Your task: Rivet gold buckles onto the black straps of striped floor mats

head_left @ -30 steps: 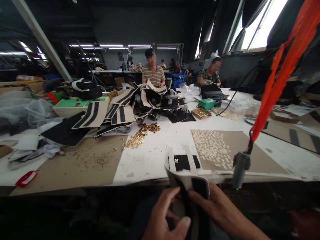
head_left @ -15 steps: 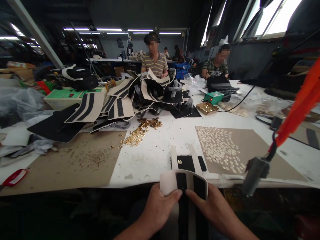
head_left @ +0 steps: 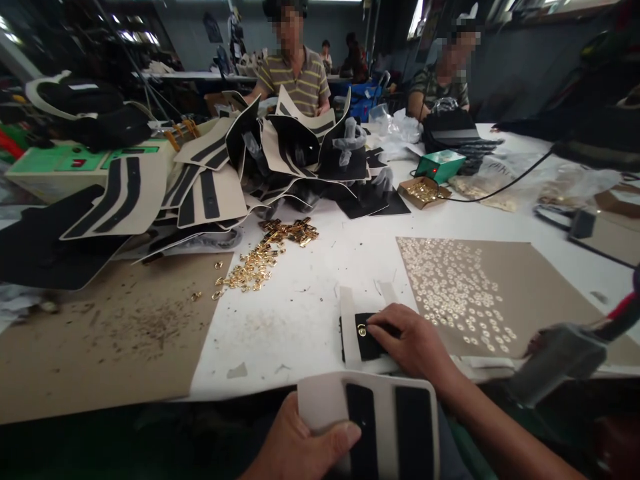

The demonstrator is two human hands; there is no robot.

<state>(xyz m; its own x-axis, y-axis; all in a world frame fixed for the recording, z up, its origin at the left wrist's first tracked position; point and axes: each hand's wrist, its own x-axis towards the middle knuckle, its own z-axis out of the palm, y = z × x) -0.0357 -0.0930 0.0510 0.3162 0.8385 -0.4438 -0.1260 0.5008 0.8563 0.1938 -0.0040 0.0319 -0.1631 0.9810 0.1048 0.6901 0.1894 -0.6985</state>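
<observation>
My left hand (head_left: 320,437) grips a curved beige panel (head_left: 320,393) with black stripes, the thumb lying on its face near a small mark in one stripe. The panel is at the lower middle, in front of the table edge. Over a small black pad (head_left: 367,347) near that edge, my right hand (head_left: 413,337) has its thumb and forefinger drawn together in a pinch. A small gold metal fitting (head_left: 362,329) shows on the pad just left of these fingertips. Whatever is between the fingertips is too small to make out. Pale strips (head_left: 350,320) cross the pad.
Gold hardware (head_left: 255,263) lies heaped left of centre, behind it a pile of striped panels (head_left: 220,190). Small rings (head_left: 450,287) cover a brown board at right. A grey tool (head_left: 560,363) hangs at the right edge. Two people (head_left: 295,73) sit across the table.
My right hand has let go of the striped panel and moved up to the black pad. My left hand still holds the panel. The view has shifted downward and closer to the table.
</observation>
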